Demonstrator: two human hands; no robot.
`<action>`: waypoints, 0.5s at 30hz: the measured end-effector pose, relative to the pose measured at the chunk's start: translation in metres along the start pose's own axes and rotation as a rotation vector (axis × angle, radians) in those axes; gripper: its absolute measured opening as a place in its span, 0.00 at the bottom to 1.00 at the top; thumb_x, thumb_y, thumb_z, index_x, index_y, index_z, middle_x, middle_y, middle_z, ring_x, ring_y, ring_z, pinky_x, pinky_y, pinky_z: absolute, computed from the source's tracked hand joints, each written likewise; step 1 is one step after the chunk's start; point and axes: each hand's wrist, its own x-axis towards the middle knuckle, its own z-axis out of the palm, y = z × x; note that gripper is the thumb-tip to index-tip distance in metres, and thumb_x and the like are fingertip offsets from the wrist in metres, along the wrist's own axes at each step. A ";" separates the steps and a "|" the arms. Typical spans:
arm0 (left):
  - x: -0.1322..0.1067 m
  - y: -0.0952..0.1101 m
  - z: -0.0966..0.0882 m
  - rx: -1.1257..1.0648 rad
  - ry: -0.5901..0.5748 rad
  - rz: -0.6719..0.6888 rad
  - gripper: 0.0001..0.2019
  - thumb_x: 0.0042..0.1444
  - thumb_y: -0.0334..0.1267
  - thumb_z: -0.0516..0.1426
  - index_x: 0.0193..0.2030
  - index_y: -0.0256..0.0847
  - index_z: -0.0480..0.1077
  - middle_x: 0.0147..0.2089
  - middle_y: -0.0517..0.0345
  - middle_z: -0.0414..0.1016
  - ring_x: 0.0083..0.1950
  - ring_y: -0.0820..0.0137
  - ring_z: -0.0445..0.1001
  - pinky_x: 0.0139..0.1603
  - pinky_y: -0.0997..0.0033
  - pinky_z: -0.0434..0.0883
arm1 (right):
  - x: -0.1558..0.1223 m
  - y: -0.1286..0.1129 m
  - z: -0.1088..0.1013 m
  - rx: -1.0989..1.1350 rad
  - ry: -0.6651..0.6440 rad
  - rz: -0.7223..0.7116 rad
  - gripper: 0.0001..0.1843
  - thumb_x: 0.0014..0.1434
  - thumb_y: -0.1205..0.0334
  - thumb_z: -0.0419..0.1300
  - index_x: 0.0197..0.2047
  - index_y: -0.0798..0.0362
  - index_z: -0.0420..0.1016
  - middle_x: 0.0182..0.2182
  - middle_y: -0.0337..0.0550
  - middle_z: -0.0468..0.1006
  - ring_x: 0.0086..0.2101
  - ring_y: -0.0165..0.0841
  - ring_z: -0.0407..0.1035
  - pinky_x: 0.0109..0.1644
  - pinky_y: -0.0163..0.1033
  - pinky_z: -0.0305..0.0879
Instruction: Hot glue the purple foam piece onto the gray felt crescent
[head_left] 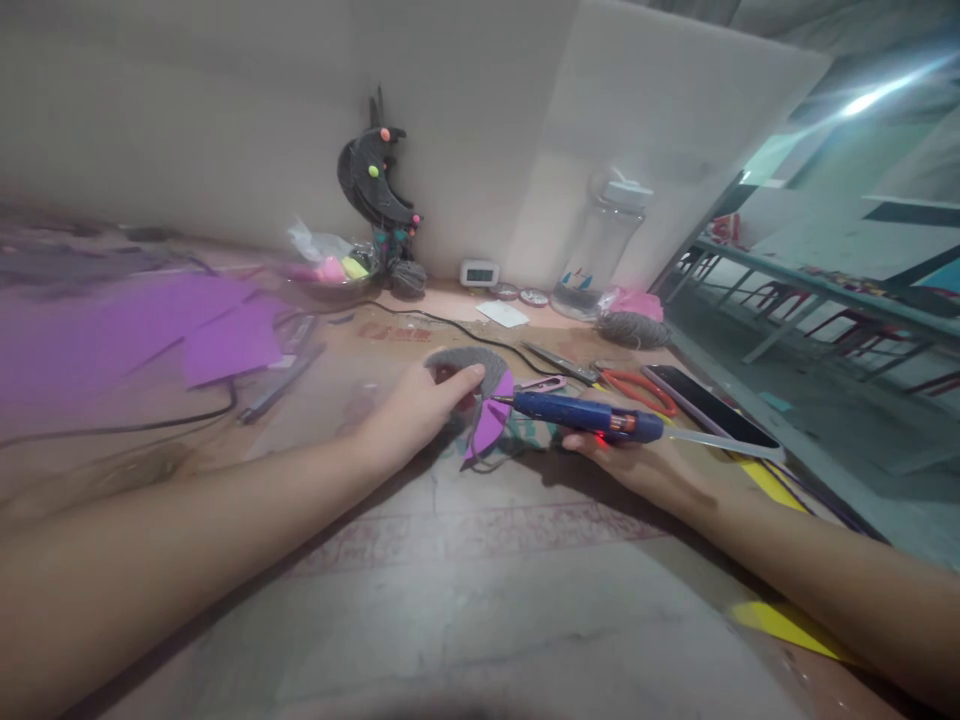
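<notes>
Left hand (420, 405): fingers pinched on a crescent piece (487, 400), part wrapped in grey yarn, part bare purple foam. The piece sits mid-tabletop (480, 580), tilted up off the surface.

Right hand (637, 460): palm up, fingers curled around a blue glue gun (585, 415). The nozzle points left, its tip at the purple edge of the crescent piece; contact cannot be made out.

Orange-handled scissors (637, 388) and a dark phone (709, 405) lie just behind the right hand. A grey yarn ball (634, 328) rests near a clear bottle (600, 250) by the wall. Purple foam sheets (150, 335) lie far left, blurred. A black moon ornament (375, 185) leans against the wall.
</notes>
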 end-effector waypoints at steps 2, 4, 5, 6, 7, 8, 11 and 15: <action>-0.001 0.002 0.001 -0.012 0.000 -0.010 0.12 0.51 0.46 0.60 0.30 0.38 0.71 0.26 0.60 0.72 0.28 0.71 0.68 0.30 0.73 0.65 | -0.001 0.001 0.002 -0.003 0.004 0.014 0.11 0.53 0.50 0.61 0.29 0.49 0.70 0.25 0.40 0.74 0.27 0.36 0.70 0.29 0.40 0.67; -0.002 0.004 0.001 -0.015 0.000 -0.010 0.11 0.52 0.45 0.60 0.28 0.38 0.71 0.26 0.61 0.72 0.28 0.72 0.68 0.31 0.73 0.65 | -0.001 0.002 0.003 -0.005 0.009 0.017 0.12 0.53 0.50 0.61 0.29 0.49 0.70 0.26 0.40 0.74 0.27 0.36 0.69 0.29 0.40 0.66; -0.002 0.004 0.001 -0.015 0.001 -0.007 0.11 0.52 0.44 0.60 0.28 0.38 0.71 0.26 0.61 0.72 0.28 0.72 0.68 0.31 0.73 0.65 | -0.001 0.001 0.003 -0.008 0.008 0.014 0.12 0.53 0.50 0.61 0.29 0.50 0.70 0.26 0.40 0.74 0.27 0.36 0.69 0.30 0.40 0.66; -0.002 0.004 0.001 -0.016 0.002 -0.001 0.11 0.52 0.44 0.60 0.28 0.38 0.71 0.26 0.61 0.72 0.28 0.72 0.68 0.32 0.73 0.65 | -0.002 0.001 0.004 -0.010 0.013 0.009 0.12 0.53 0.50 0.61 0.29 0.50 0.70 0.25 0.40 0.73 0.27 0.35 0.69 0.30 0.40 0.66; -0.002 0.004 0.001 -0.017 0.003 0.006 0.11 0.52 0.44 0.60 0.27 0.38 0.71 0.26 0.61 0.72 0.28 0.72 0.68 0.32 0.73 0.65 | -0.002 0.001 0.004 -0.009 0.019 0.005 0.12 0.53 0.50 0.62 0.29 0.50 0.70 0.25 0.39 0.73 0.26 0.35 0.68 0.30 0.40 0.65; -0.002 0.003 0.001 -0.016 0.002 0.016 0.11 0.52 0.44 0.60 0.27 0.38 0.70 0.26 0.61 0.72 0.29 0.72 0.68 0.32 0.73 0.65 | -0.001 0.001 0.005 -0.003 0.025 0.000 0.13 0.53 0.50 0.62 0.28 0.50 0.69 0.24 0.39 0.73 0.26 0.35 0.68 0.29 0.39 0.65; -0.001 0.003 0.001 -0.008 -0.015 0.036 0.11 0.52 0.45 0.59 0.27 0.38 0.70 0.26 0.60 0.71 0.30 0.71 0.68 0.33 0.73 0.65 | -0.001 0.002 0.006 0.013 0.018 -0.019 0.13 0.53 0.49 0.62 0.28 0.49 0.70 0.24 0.38 0.73 0.25 0.34 0.68 0.28 0.39 0.65; -0.001 0.003 0.001 0.004 -0.030 0.026 0.11 0.52 0.46 0.58 0.29 0.39 0.70 0.28 0.60 0.72 0.30 0.70 0.69 0.34 0.72 0.66 | -0.001 0.004 0.006 -0.017 0.014 -0.049 0.13 0.54 0.48 0.61 0.29 0.48 0.71 0.26 0.40 0.76 0.27 0.36 0.70 0.28 0.40 0.66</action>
